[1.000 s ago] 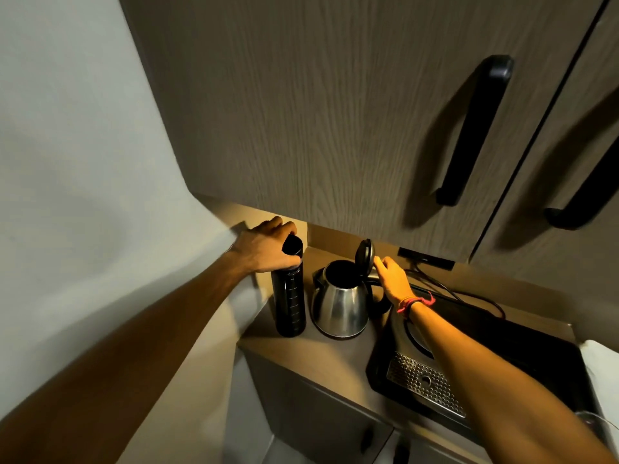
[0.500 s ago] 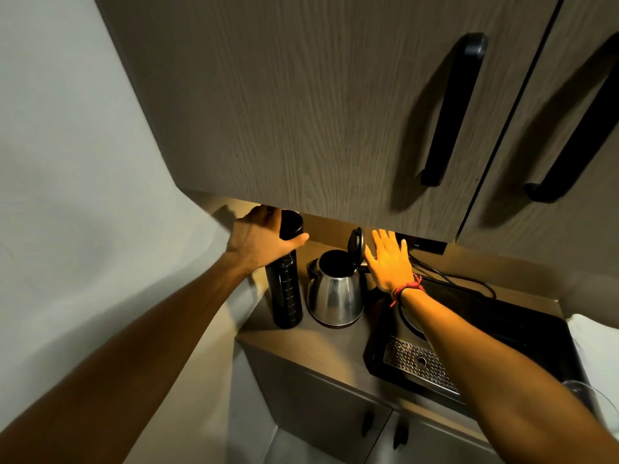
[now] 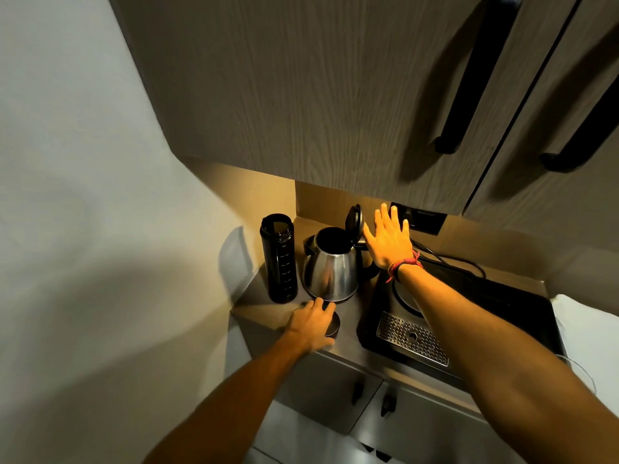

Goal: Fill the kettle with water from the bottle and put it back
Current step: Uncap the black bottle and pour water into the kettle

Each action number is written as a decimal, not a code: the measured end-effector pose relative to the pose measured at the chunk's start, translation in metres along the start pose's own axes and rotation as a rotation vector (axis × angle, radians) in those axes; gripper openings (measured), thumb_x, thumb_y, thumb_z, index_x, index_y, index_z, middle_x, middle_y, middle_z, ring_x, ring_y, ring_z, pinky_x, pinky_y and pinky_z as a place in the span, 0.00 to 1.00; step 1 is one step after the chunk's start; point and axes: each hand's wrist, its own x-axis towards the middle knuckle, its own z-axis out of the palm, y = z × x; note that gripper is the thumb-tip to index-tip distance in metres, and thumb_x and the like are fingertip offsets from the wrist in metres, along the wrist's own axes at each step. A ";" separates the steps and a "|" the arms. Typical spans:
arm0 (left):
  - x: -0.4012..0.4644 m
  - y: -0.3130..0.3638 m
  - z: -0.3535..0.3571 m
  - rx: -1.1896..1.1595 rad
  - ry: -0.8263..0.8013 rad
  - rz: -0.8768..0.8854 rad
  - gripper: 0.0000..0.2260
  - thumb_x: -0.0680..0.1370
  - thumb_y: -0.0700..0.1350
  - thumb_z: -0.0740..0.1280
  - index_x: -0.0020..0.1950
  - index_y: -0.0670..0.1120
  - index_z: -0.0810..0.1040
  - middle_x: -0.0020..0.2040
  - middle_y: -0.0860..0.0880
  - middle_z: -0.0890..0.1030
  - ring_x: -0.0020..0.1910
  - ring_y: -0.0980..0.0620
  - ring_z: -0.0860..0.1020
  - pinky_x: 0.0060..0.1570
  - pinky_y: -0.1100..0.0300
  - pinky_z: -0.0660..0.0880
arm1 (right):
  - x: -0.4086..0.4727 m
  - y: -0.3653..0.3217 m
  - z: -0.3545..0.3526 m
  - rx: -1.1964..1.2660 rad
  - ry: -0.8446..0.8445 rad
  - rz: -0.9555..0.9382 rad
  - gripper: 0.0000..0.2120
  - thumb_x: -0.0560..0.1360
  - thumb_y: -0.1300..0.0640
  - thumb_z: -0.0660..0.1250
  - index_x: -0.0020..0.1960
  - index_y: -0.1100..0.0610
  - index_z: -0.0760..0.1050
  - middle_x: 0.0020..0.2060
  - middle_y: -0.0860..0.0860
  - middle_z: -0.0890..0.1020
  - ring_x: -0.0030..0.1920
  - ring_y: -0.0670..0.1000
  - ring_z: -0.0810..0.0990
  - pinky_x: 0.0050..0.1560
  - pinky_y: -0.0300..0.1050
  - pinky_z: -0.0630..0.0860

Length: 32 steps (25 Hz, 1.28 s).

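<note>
A steel kettle (image 3: 331, 269) stands on the counter with its black lid (image 3: 355, 221) flipped up and its mouth open. Left of it a tall black bottle (image 3: 279, 259) stands upright with no cap on its mouth. My left hand (image 3: 313, 324) rests on the counter in front of the kettle, its fingers curled over the round black bottle cap (image 3: 334, 324). My right hand (image 3: 390, 239) is flat with fingers spread, just right of the raised lid and over the kettle's handle, holding nothing.
A black tray (image 3: 485, 316) with a round kettle base (image 3: 407, 298) and a metal drip grille (image 3: 412, 338) lies to the right. A wall socket (image 3: 420, 217) and cables are behind. Upper cabinets (image 3: 335, 95) hang close overhead. A white cloth (image 3: 586, 329) lies far right.
My left hand took the cap off the bottle and brought it down to the counter in front of the kettle. My right hand let go of the lid and spread flat.
</note>
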 end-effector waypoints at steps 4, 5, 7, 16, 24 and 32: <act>-0.004 -0.003 -0.021 0.107 0.280 0.071 0.37 0.74 0.67 0.65 0.73 0.45 0.63 0.64 0.43 0.72 0.60 0.43 0.74 0.48 0.48 0.77 | 0.001 0.002 -0.002 -0.017 -0.001 -0.002 0.34 0.80 0.40 0.43 0.79 0.58 0.50 0.80 0.55 0.49 0.80 0.56 0.44 0.79 0.61 0.45; -0.005 -0.008 -0.037 0.117 0.440 0.122 0.35 0.75 0.68 0.63 0.72 0.44 0.65 0.62 0.43 0.72 0.58 0.43 0.75 0.47 0.50 0.76 | 0.002 0.002 -0.002 -0.016 -0.003 -0.003 0.34 0.80 0.40 0.43 0.79 0.58 0.50 0.80 0.55 0.49 0.80 0.56 0.44 0.79 0.61 0.45; -0.005 -0.022 -0.077 0.116 0.771 0.188 0.32 0.77 0.66 0.61 0.69 0.43 0.68 0.60 0.43 0.72 0.56 0.44 0.74 0.48 0.50 0.73 | 0.002 0.002 -0.002 -0.015 -0.012 -0.006 0.34 0.80 0.40 0.43 0.79 0.58 0.50 0.80 0.55 0.48 0.80 0.56 0.44 0.79 0.61 0.45; -0.005 -0.088 -0.110 -1.125 0.692 -0.371 0.45 0.63 0.51 0.84 0.73 0.44 0.64 0.68 0.43 0.74 0.68 0.43 0.73 0.68 0.43 0.71 | -0.002 -0.003 -0.003 -0.004 -0.033 0.023 0.34 0.80 0.39 0.42 0.80 0.58 0.48 0.80 0.55 0.46 0.80 0.56 0.42 0.79 0.61 0.44; 0.004 -0.083 -0.089 -1.142 0.791 -0.362 0.34 0.63 0.47 0.83 0.66 0.48 0.75 0.60 0.47 0.82 0.59 0.47 0.79 0.59 0.51 0.77 | -0.003 -0.004 -0.003 0.026 -0.058 0.054 0.35 0.80 0.38 0.42 0.80 0.58 0.47 0.80 0.55 0.46 0.80 0.56 0.42 0.78 0.61 0.43; 0.004 -0.085 -0.125 -0.699 0.590 -0.259 0.30 0.56 0.61 0.75 0.55 0.54 0.73 0.44 0.56 0.80 0.43 0.52 0.80 0.41 0.57 0.77 | -0.004 -0.006 -0.004 0.068 -0.026 0.056 0.38 0.79 0.35 0.41 0.80 0.59 0.48 0.80 0.55 0.47 0.80 0.56 0.43 0.79 0.60 0.44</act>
